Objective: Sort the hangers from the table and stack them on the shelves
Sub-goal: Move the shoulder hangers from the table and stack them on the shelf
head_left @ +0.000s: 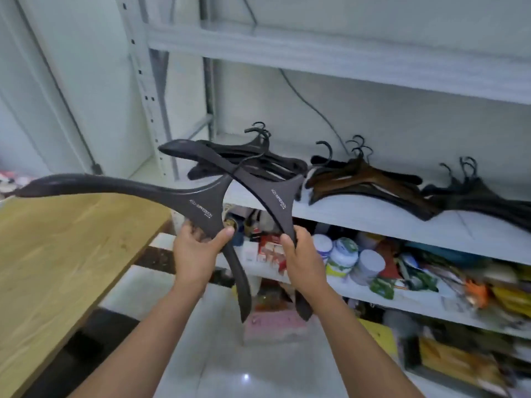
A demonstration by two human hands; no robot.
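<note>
Head view, standing between table and shelving.

- Left hand [198,249] gripped a dark matte broad-shouldered plastic hanger with white lettering [201,209] near its centre, thumb on the printed face and fingers behind. One arm of the hanger swept out left over the light wooden table [71,254]; the other hung down toward the floor.
- Right hand [298,251] clasped a second dark lettered hanger of the same pattern [283,198] by its lower arm. Its upper arm reached up and left, across the front of the shelf piles.
- The two hangers overlapped near their centres; I could not tell whether they touched. Their hooks were hard to pick out against the dark pile behind.
- The white metal shelf board [373,222] carried three sorted piles: black plastic hangers [253,160] at the left, brown and dark wooden hangers [359,179] in the middle, and thinner black hangers [474,193] at the right.
- The lower shelf held assorted tubs and packets [344,254], no part of the job.

Judgement: carrying step, with both hangers off the table and not yet set down. They looked the closest match to the left pile, just behind them. The next move probably calls for turning each flat, hook toward the wall like the others, and laying them on top one at a time so the long arms don't snag or drag the stack forward.
</note>
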